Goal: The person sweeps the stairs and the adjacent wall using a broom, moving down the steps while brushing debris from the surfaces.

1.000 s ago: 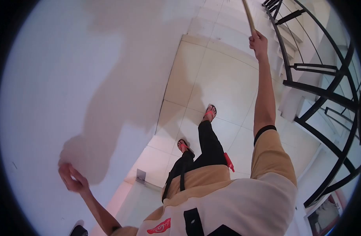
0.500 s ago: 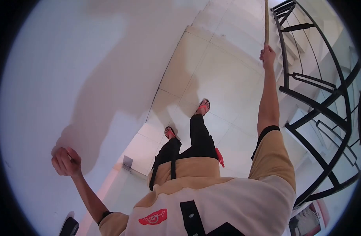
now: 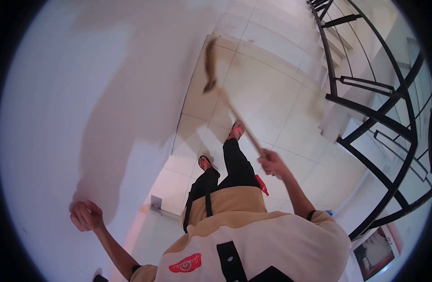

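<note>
My right hand (image 3: 272, 163) is wrapped round the wooden handle (image 3: 241, 121) of a broom. The broom's brown head (image 3: 210, 66) is smeared by motion and lies over the floor tiles near the foot of the wall, beyond my feet. At the left, my left hand (image 3: 87, 216) is closed with curled fingers, close in front of the white wall (image 3: 51, 122). Whatever it may hold is hidden.
Pale floor tiles (image 3: 267, 94) spread under my sandalled feet. A black metal railing (image 3: 376, 113) runs along the right side, with stairs (image 3: 336, 42) behind it. A red object (image 3: 262, 184) hangs at my hip. A picture panel (image 3: 376, 254) shows at lower right.
My right hand has come down and left, toward my body, swinging the broom so that its head now shows over the floor. My left hand has dropped slightly.
</note>
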A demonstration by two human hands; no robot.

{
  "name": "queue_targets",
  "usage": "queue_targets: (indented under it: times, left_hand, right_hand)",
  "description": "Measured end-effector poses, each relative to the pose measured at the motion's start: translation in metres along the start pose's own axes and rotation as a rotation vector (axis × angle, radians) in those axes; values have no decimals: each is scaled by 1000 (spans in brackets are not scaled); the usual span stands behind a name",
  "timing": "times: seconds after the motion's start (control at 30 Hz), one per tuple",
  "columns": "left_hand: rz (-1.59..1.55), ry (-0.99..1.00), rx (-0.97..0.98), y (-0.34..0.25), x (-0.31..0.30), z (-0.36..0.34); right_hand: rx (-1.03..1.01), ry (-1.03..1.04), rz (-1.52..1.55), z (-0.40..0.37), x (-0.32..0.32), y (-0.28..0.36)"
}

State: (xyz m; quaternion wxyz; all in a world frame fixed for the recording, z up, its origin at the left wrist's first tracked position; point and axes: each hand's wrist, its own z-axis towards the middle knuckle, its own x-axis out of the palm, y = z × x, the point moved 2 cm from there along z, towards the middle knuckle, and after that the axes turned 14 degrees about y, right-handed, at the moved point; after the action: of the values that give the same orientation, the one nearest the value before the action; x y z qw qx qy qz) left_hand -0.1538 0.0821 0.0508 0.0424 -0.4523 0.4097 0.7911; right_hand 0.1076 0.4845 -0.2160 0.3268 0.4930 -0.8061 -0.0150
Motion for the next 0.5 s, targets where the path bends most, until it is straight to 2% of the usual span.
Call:
queue_targets:
  times: [0.03,0.1,0.17,0.2,0.23,0.33,0.37,0.43,0.47,0.5]
  left_hand:
    - [11,13,-14,1,1,0]
    - [-1,-15,-5,0,2,2]
    - [-8,8,-3,0,-3,1]
    - [-5,35,-7,0,-4,1]
    - [-2,60,-9,0,-4,3]
    - [-5,4,17,-4,-4,7]
    - [2,29,15,-1,-4,1]
    - [24,57,-9,5,2,-8]
    - [21,58,-15,6,5,-7]
    - [15,71,-19,5,4,-8]
  right_hand:
    - [28,98,19,9,11,-2]
    - [105,91,-83,51,-6,-27]
    - [133,115,-29,103,-67,-48]
    - [103,106,-179,124,-102,-41]
    - [29,131,-340,160,-165,-37]
    - [130,-487,-933,172,-222,111]
    - [-96,-671,-1039,168,-216,143]
    - [-638,-1153,-1354,194,-218,144]
    - [-632,-1021,-1092,195,-218,143]
    - [-608,-875,-840,163,-175,149]
